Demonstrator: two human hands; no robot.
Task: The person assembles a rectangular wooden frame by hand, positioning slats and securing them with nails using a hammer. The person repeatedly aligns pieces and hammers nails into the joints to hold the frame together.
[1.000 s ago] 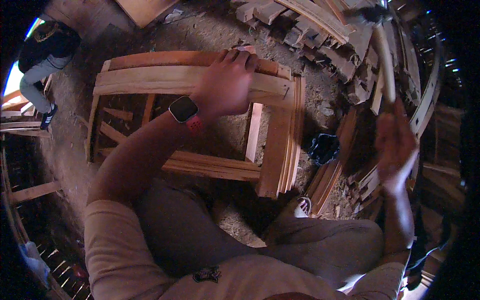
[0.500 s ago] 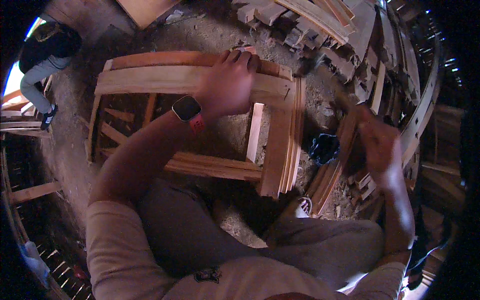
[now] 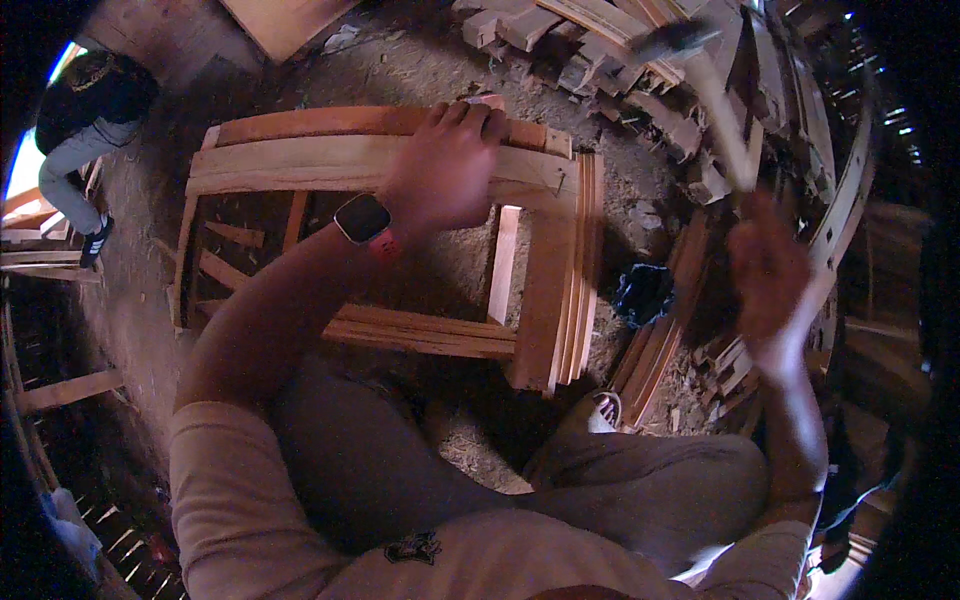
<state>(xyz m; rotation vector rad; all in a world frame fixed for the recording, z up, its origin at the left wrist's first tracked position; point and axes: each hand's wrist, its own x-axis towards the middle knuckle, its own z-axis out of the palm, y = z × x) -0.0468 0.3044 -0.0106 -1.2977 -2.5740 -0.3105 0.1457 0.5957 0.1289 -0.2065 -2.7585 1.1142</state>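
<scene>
A rectangular wooden frame (image 3: 545, 300) of several stacked boards stands before my knees. My left hand (image 3: 445, 165) is closed over its far rail, with the fingers curled past the far edge. A nail (image 3: 560, 182) sticks up from the frame's far right corner, to the right of that hand. Out to the right, my right hand (image 3: 770, 270) grips the wooden handle of a hammer (image 3: 718, 105), slightly blurred. The hammer's dark head is raised at the far end, apart from the frame.
A pile of rough boards (image 3: 590, 70) lies at the far right. Long slats (image 3: 665, 315) and a dark crumpled bag (image 3: 643, 293) are right of the frame. Another person (image 3: 90, 120) is at the far left. A wooden panel (image 3: 285, 22) lies at the back.
My right hand has swung the hammer up, and its head and handle now show clearly against the board pile. My left hand keeps its hold on the frame.
</scene>
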